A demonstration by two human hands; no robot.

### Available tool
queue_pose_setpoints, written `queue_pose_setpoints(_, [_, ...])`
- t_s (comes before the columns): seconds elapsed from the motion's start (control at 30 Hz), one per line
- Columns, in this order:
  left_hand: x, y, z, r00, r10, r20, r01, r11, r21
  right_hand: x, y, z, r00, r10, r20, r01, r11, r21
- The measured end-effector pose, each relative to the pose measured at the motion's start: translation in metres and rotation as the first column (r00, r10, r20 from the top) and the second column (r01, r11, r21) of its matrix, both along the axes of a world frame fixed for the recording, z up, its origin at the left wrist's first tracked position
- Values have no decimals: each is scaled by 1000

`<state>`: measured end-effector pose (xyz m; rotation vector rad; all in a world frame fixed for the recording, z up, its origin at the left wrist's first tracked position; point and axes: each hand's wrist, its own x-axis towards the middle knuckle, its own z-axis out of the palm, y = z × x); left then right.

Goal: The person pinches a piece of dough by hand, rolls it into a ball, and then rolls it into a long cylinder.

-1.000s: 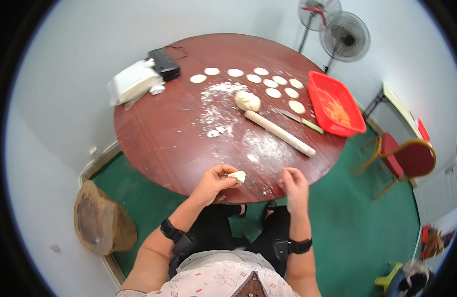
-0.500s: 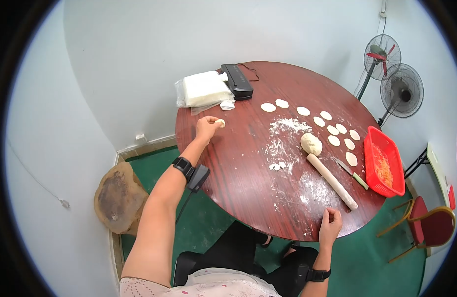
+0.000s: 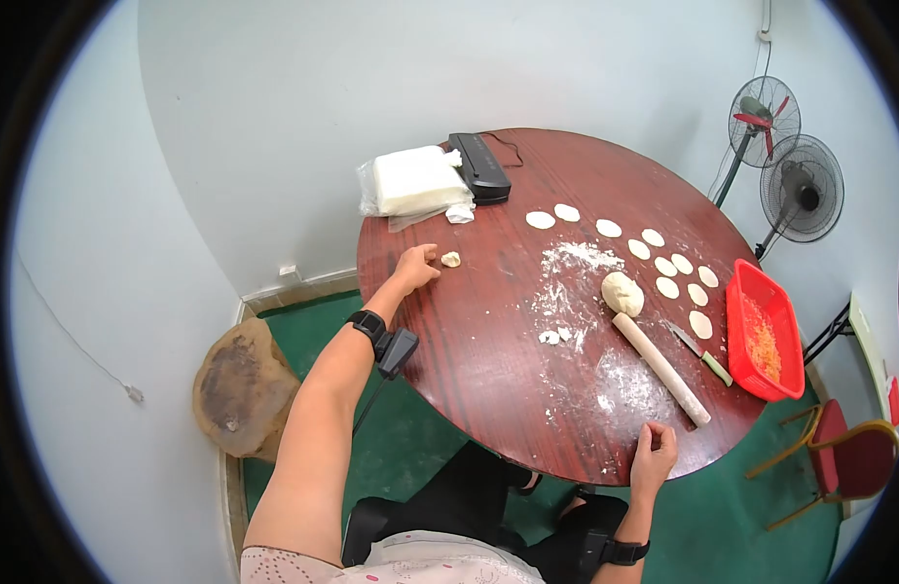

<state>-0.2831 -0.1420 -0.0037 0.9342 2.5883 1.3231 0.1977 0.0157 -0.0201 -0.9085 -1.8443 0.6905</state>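
Now: 9 wrappers [image 3: 654,255], 1 dough bit [image 3: 451,259] by loose-open L hand [image 3: 416,267]; R hand [image 3: 656,456] curled, empty.

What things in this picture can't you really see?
- Right hand: curled at the table edge, head view; its own fingers hide whether it holds anything.
- Red basket: the orange stuff inside is too small to name.
- Bag of white stuff: crinkled plastic and distance blur the contents.
- Left hand: beside the small dough piece; too small to tell whether they touch.
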Motion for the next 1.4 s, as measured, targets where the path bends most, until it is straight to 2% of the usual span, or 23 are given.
queue_pose_setpoints(0.07, [2,-5,2,999,-25,-25,25,999,-31,1,1,-3,1000,-9,-5,9,1000,8])
queue_pose_setpoints(0.17, [6,-6,2,984,-161,-74,149,979,-141,2,2,-5,1000,-2,-14,2,1000,11])
queue_pose_setpoints(0.27, [-3,0,-12,969,-147,-200,93,961,-259,3,2,-6,1000,-6,-18,6,1000,21])
queue_pose_setpoints(0.37, [8,-2,2,980,-140,-140,113,976,-185,3,0,-2,1000,3,-19,-2,1000,17])
queue_pose_setpoints(0.47, [-13,3,-18,997,-3,83,-9,990,142,3,-2,1,1000,-3,-8,3,999,33])
queue_pose_setpoints(0.67, [4,0,8,988,-136,67,143,983,-112,3,-2,2,1000,-9,-10,9,1000,22])
queue_pose_setpoints(0.77, [-6,3,6,986,-162,48,166,980,-108,4,0,-1,1000,-3,-12,3,1000,17])
queue_pose_setpoints(0.87, [-26,7,-4,996,59,61,-65,992,111,3,-2,1,1000,-3,-29,3,1000,2])
queue_pose_setpoints(0.97, [-38,7,15,992,106,67,-111,991,71,3,-2,2,1000,2,-29,-1,1000,10])
queue_pose_setpoints(1.0, [-22,5,39,995,79,57,-79,997,3,3,-1,1,999,-1,-33,2,1000,9])
queue_pose_setpoints(1.1, [-34,22,57,991,-109,-79,99,988,-115,2,1,-4,999,-11,-42,11,1000,-3])
queue_pose_setpoints(1.2, [-52,46,75,952,-299,-68,279,935,-218,3,0,-4,999,-24,-47,22,999,-33])
queue_pose_setpoints(1.33, [-41,75,99,946,-313,-86,292,936,-195,3,-3,-1,998,-31,-48,28,998,-61])
queue_pose_setpoints(1.4, [-42,93,98,913,-398,-95,331,855,-400,5,-2,-3,996,-43,-73,39,998,-57])
